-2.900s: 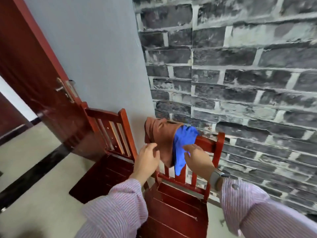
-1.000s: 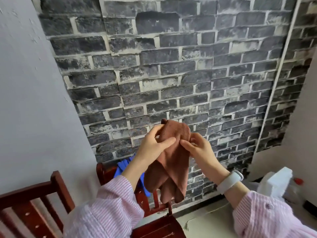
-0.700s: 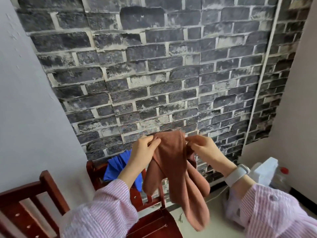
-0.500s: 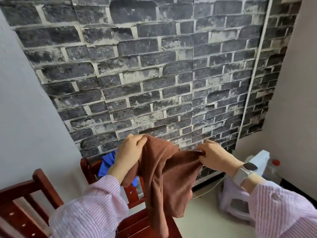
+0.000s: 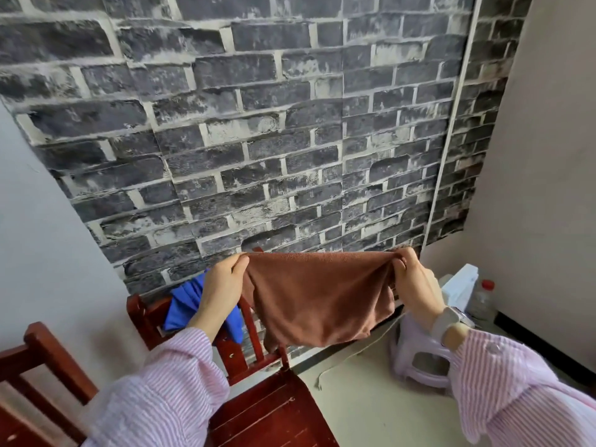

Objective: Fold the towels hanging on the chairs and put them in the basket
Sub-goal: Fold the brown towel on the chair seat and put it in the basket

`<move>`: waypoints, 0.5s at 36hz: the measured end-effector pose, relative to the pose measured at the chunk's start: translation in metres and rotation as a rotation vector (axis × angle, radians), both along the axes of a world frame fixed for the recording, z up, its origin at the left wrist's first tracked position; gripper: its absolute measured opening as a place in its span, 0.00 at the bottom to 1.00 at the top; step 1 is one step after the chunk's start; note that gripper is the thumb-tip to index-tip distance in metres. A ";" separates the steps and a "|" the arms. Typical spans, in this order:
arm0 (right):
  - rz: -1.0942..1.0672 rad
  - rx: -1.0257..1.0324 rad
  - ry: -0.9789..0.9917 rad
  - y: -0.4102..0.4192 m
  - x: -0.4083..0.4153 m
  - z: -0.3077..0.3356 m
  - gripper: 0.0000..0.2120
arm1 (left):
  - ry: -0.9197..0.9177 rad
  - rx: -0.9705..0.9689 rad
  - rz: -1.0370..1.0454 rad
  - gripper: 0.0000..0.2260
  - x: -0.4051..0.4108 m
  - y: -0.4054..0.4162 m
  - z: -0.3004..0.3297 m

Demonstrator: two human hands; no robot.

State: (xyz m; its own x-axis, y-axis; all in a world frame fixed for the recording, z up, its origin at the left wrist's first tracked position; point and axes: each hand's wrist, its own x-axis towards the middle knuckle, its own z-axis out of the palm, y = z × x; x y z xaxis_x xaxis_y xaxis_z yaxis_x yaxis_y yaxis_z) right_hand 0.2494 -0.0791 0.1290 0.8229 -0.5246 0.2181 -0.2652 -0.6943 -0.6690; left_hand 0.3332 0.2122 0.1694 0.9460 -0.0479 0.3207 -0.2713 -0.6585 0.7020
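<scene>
A dark brick wall fills the background, meeting pale walls at both sides. The left hand and right hand each pinch a top corner of the brown towel, fingers closed on the cloth, stretching its upper edge level in the air. A blue towel hangs over the back rail of the chair. A lilac stool stands on the floor at right.

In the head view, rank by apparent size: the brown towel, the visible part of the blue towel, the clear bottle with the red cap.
1. brown towel, stretched between left hand and right hand, nearest the camera.
2. blue towel, partly hidden behind the left hand.
3. bottle, farther off, so its true size is unsure.
</scene>
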 end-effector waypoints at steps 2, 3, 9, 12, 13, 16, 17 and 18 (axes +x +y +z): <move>-0.012 -0.035 0.025 -0.001 0.001 0.005 0.08 | -0.018 0.097 0.011 0.15 0.005 -0.001 0.002; -0.019 -0.064 0.042 -0.002 0.002 0.007 0.08 | -0.015 0.142 0.023 0.15 0.007 0.000 0.002; -0.005 -0.011 -0.038 -0.009 0.006 0.011 0.06 | 0.108 -0.161 -0.081 0.13 0.023 0.003 0.000; 0.013 0.418 -0.186 -0.007 0.008 0.014 0.05 | 0.118 -0.284 -0.123 0.16 0.026 0.003 0.002; 0.009 0.592 -0.230 -0.005 0.007 0.015 0.05 | 0.124 -0.300 -0.137 0.16 0.027 0.003 0.004; 0.035 0.963 -0.293 -0.003 0.004 0.018 0.10 | 0.141 -0.324 -0.185 0.16 0.027 0.002 0.006; 0.061 1.067 -0.308 -0.004 0.004 0.017 0.11 | 0.153 -0.321 -0.198 0.16 0.027 0.002 0.008; 0.093 1.179 -0.334 -0.004 0.003 0.017 0.12 | 0.162 -0.325 -0.216 0.16 0.028 0.001 0.009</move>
State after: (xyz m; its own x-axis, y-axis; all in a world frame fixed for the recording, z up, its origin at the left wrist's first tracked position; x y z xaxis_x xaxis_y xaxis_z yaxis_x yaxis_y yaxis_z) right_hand 0.2522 -0.0831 0.1464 0.8625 -0.4855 -0.1424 0.0581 0.3745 -0.9254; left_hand 0.3607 0.2135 0.1783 0.9648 -0.1713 0.1994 -0.2475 -0.3362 0.9087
